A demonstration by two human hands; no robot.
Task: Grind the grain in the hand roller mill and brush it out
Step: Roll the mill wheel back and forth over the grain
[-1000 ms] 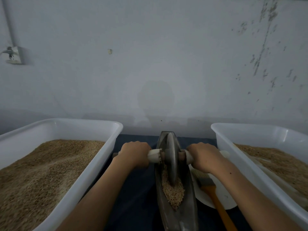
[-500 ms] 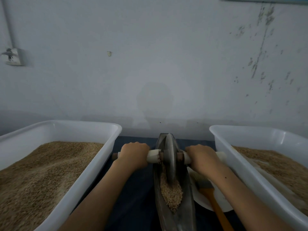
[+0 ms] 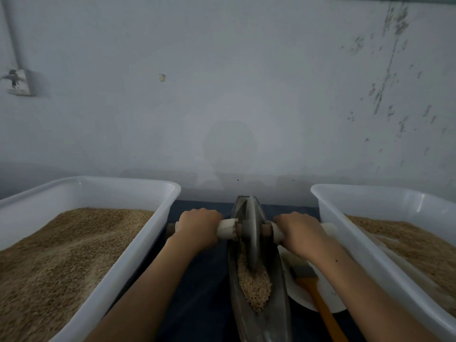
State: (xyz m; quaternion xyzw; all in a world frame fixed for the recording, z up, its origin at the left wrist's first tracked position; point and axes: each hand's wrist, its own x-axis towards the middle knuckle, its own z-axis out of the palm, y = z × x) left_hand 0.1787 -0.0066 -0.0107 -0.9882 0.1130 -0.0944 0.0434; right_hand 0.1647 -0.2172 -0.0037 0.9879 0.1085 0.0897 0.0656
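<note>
Pale, scuffed wall (image 3: pixel 246 82) filled the upper part of the view, with a dark table (image 3: pixel 197 292) below it. On the table's middle stood the hand roller mill, a narrow boat-shaped metal trough (image 3: pixel 278 292) running away from the camera, with a thin metal wheel (image 3: pixel 253 233) standing upright on edge in it. A wooden axle passed through the wheel, with pale sleeves on both sides. The left hand (image 3: pixel 198 227) was closed around the axle's left grip, and the right hand (image 3: pixel 299 234) was closed around the right grip, both knuckles up, one on each side of the wheel. Grain (image 3: pixel 254 285) lay heaped in the trough on the near side of the wheel, touching its lower edge. Just right of the trough lay a white plate (image 3: pixel 330 294), partly under the right forearm, and a brush (image 3: pixel 318 294) with an orange handle rested on it, bristles pointing away. A large white tub (image 3: pixel 138 245) of grain stood at the left, and another white tub (image 3: pixel 365 248) of grain stood at the right.
</note>
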